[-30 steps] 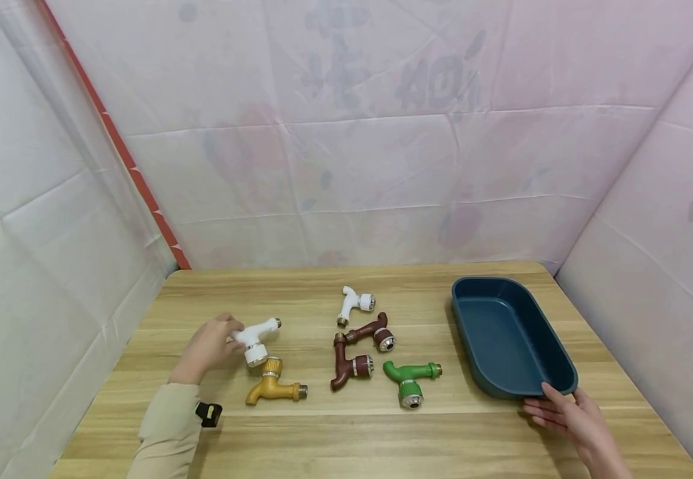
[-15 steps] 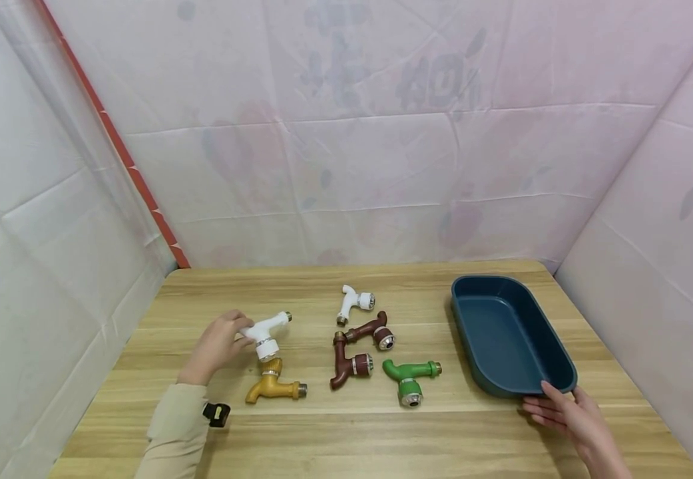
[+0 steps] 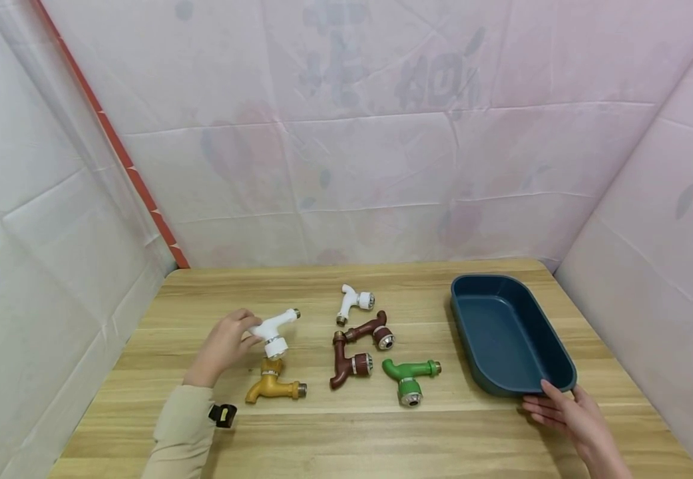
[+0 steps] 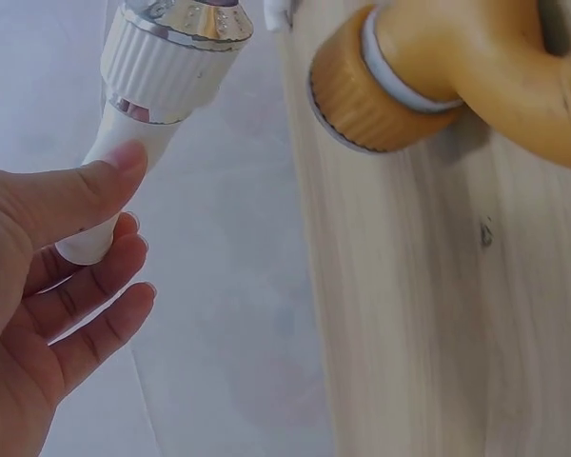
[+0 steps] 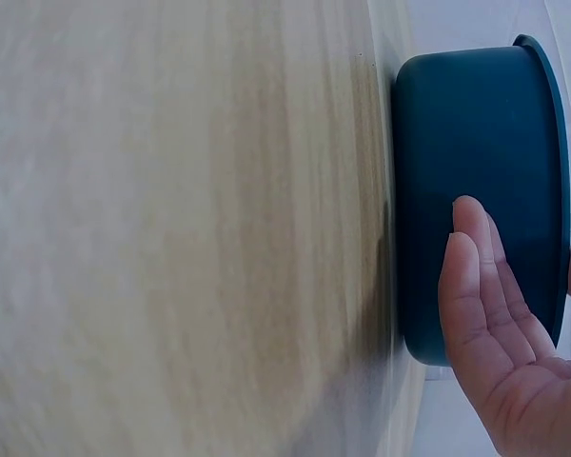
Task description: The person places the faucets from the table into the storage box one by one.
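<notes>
My left hand (image 3: pixel 224 342) pinches a white faucet (image 3: pixel 271 330) by its spout end, lifted above the wooden table. In the left wrist view, the thumb and fingers (image 4: pixel 95 271) hold the white faucet (image 4: pixel 138 129), and its ribbed knob points upward in that view. Just below it in the head view lies a yellow faucet (image 3: pixel 274 387). At the right, my right hand (image 3: pixel 576 419) holds the near corner of a dark blue basin (image 3: pixel 476 362), thumb over the rim. Its other fingers lie along the outer wall of the basin (image 5: pixel 476 124) in the right wrist view.
Mid-table lie another white faucet (image 3: pixel 352 303), two dark red faucets (image 3: pixel 343 362) touching or nearly touching, and a green faucet (image 3: pixel 409 379). Pale printed cloth walls (image 3: pixel 352 166) enclose the table (image 3: pixel 322 446) at the back and sides.
My left hand has moved a little to the right with the white faucet, whose threaded end has also risen slightly. The right hand and the basin have stayed in place.
</notes>
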Motion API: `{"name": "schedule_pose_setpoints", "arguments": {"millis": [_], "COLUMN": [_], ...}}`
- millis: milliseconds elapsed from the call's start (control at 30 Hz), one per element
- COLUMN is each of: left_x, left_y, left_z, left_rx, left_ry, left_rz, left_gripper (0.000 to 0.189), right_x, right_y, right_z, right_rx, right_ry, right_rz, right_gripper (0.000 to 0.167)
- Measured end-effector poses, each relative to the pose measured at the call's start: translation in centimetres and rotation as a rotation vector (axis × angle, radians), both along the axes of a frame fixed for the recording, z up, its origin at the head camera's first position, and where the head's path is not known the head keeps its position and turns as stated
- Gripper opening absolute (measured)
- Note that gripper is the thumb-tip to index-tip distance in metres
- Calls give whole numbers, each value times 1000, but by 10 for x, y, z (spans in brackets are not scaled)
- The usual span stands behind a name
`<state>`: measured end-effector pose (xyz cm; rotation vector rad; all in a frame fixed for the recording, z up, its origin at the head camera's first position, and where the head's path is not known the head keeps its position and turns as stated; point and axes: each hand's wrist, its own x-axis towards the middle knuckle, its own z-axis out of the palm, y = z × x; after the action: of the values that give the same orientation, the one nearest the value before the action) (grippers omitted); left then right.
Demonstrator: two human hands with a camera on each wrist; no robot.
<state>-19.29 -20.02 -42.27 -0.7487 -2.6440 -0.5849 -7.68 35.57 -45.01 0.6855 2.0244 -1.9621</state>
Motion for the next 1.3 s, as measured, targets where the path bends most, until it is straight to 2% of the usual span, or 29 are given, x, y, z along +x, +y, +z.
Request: {"name": "schedule_pose_setpoints", "arguments": {"millis": [433, 733, 1300], "left_x": [1, 2, -5], "left_y": [10, 16, 28], "left_z": [4, 4, 1], "left_rx": [16, 46, 112], "left_ry": [61, 67, 228], "left_rz": [-28, -44, -100], "left_gripper": [27, 27, 29], "right_x": [2, 3, 2], "right_y": [-1, -2, 0], "right_z": [-1, -1, -3], "right_rx": [-10, -9, -16], "right_ry": [20, 29, 26], "right_rz": [-10, -7, -6], "right_gripper": [61, 61, 60]}}
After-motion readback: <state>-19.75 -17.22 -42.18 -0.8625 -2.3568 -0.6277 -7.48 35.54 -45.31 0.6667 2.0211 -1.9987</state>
